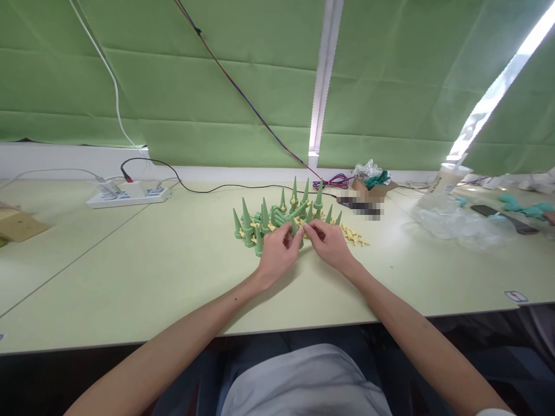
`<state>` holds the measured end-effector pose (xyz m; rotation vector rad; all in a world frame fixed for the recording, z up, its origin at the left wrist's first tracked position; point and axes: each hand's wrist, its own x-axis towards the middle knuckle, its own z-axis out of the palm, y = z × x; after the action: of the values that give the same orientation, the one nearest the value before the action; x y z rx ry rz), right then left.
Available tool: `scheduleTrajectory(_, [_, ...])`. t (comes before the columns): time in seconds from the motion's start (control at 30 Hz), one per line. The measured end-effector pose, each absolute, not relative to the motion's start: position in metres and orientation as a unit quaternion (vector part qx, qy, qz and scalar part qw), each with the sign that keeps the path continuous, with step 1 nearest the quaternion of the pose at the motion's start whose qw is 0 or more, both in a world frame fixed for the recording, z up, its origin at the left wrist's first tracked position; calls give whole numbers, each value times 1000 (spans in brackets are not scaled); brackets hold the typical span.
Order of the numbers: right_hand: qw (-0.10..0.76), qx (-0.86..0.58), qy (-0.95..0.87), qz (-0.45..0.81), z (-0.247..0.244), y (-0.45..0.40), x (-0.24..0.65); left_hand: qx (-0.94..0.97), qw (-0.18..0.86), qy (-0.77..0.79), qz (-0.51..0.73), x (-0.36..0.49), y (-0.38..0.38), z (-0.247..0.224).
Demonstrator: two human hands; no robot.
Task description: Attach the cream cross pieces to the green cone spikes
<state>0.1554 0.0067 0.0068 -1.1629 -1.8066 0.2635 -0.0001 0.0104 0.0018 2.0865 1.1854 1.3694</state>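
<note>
My left hand is closed, with thumb and fingers around a green pointed cone that stands upright between the two hands. From the other side my right hand pinches close against that cone. A small yellow bit shows at its fingertips, mostly hidden by them. Several more green cones stand on the table just behind and left of my hands, many with small yellow pieces round them. Among them lie green rod-like parts. To the right of my right hand is a loose pile of yellow branching pieces.
A white power strip with plugs sits at the back left, a cardboard box at far left. Behind the cones are coiled wires and an open carton. On the right are a cup, plastic bag and phone.
</note>
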Motion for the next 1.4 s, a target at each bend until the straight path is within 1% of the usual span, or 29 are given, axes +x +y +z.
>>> scheduleTrajectory(1.4, [459, -469, -750, 86, 5, 8, 156, 756, 168, 419, 475, -1, 11, 1])
